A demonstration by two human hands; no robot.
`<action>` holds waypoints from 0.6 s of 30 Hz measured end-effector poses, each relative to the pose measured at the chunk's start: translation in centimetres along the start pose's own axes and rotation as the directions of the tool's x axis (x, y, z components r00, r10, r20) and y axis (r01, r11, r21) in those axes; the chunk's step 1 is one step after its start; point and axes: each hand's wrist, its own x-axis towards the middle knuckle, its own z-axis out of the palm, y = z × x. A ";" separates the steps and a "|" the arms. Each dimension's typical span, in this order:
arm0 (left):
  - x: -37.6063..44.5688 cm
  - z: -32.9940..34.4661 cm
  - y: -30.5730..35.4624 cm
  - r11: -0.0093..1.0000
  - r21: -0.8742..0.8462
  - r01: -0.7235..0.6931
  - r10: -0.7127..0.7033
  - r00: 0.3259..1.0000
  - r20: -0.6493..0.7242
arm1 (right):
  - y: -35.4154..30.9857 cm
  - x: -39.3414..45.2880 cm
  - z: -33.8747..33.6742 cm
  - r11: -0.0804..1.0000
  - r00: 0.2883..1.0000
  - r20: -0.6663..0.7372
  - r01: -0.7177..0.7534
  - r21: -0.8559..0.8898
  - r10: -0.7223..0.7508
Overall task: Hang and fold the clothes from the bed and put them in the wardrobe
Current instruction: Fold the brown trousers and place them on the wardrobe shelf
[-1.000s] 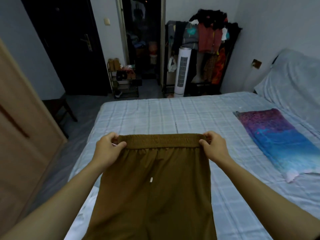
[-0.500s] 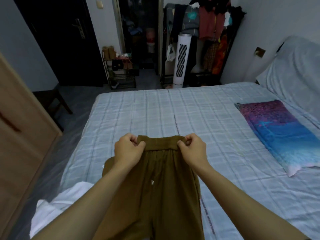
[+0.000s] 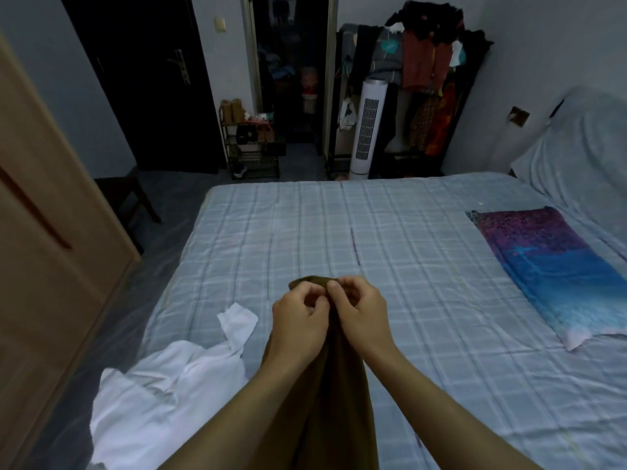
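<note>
I hold brown trousers up over the bed, folded in half lengthwise, and they hang down between my forearms. My left hand and my right hand pinch the two ends of the waistband together, fingertips touching. A crumpled white shirt lies on the bed's near left corner, to the left of my left arm. The wooden wardrobe stands along the left edge of the view.
A purple and blue folded cloth lies on the right of the bed beside a covered pillow. Beyond the bed stand a white tower fan, a loaded clothes rack, a shoe rack and a dark chair.
My hands have come together, bringing the waistband's two ends to meet, so the trousers fold in half lengthwise. The white shirt has come into view on the left.
</note>
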 end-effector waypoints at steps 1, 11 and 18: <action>-0.6 -0.2 -0.1 1.000 -0.005 -0.028 0.028 0.999 0.033 | -0.1 -0.5 -0.1 1.000 1.000 0.022 0.002 0.021 -0.003; -1.4 -5.0 -1.4 0.956 0.184 -0.230 0.233 0.972 0.009 | -0.9 -2.2 -2.3 0.988 0.983 0.145 0.129 -0.087 -0.116; 0.0 -9.2 -1.2 0.765 0.438 -0.472 0.326 0.871 0.368 | -5.3 -3.6 -4.8 0.953 0.905 0.316 0.304 -0.007 -0.286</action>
